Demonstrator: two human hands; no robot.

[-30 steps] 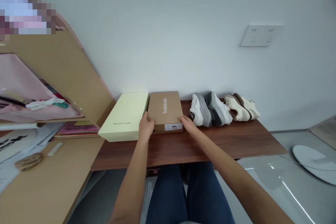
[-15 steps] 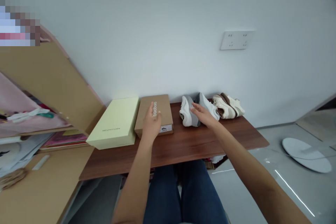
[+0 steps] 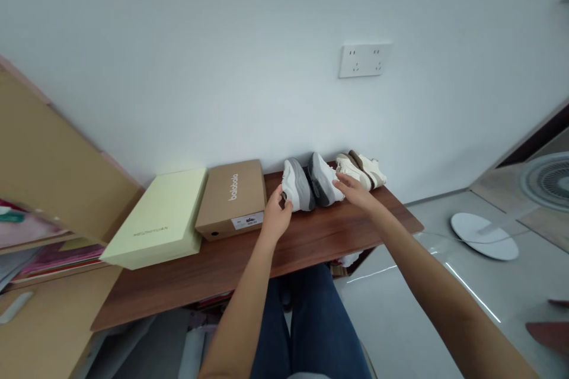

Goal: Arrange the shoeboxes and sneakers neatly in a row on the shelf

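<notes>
A pair of white and grey sneakers rests on a brown wooden bench, tipped on their sides with the grey soles facing each other. My left hand is at the near left edge of the left sneaker, thumb and fingers apart; whether it touches the shoe I cannot tell. On the other side, my right hand has its fingers stretched out against or just beside the right sneaker. Both hands are open. Just right of them lies a pair of cream and brown shoes, partly behind my right hand.
Left of the sneakers lie a brown shoebox and a pale yellow box, both lidded. A desk with papers adjoins on the left. A white fan base stands on the floor at right. A socket plate is on the wall.
My left hand has moved right, from over the brown shoebox to the left sneaker. My right hand has stayed by the right sneaker. The view has swung to the right.
</notes>
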